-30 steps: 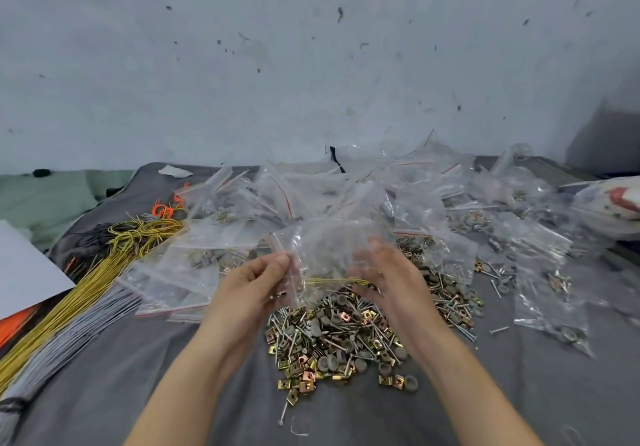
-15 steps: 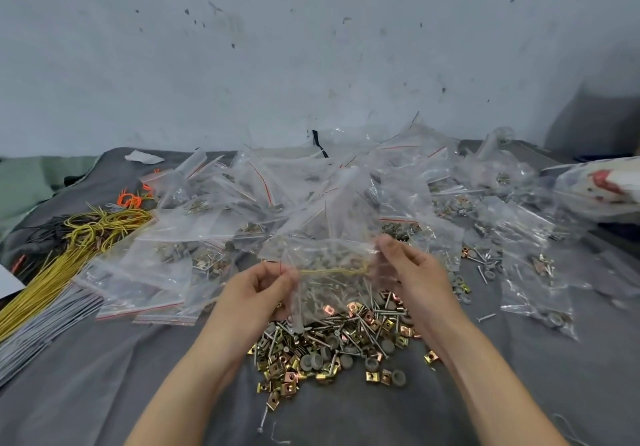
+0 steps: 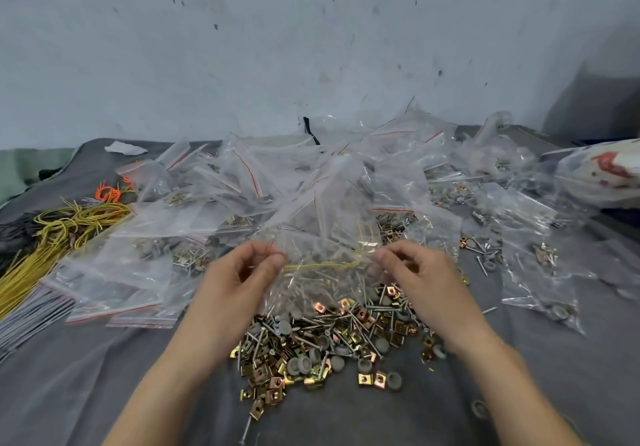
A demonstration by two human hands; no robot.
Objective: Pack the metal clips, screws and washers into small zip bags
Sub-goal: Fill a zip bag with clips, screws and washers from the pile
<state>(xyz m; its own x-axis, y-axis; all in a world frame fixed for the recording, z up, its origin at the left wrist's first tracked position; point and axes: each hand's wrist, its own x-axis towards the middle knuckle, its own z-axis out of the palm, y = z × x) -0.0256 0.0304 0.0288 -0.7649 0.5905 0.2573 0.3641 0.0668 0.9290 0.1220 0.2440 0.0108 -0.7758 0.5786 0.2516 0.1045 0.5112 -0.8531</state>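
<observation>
Clear bag (image 3: 322, 284) between left (image 3: 237, 281), right grips (image 3: 415, 275)

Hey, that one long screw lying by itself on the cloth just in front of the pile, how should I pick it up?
I'd pinch the screw across its thin shaft, near the middle, coming straight down from above. It lies flat on the grey cloth, just clear of the pile, so its sides are free; its ends offer little to grip.
</observation>
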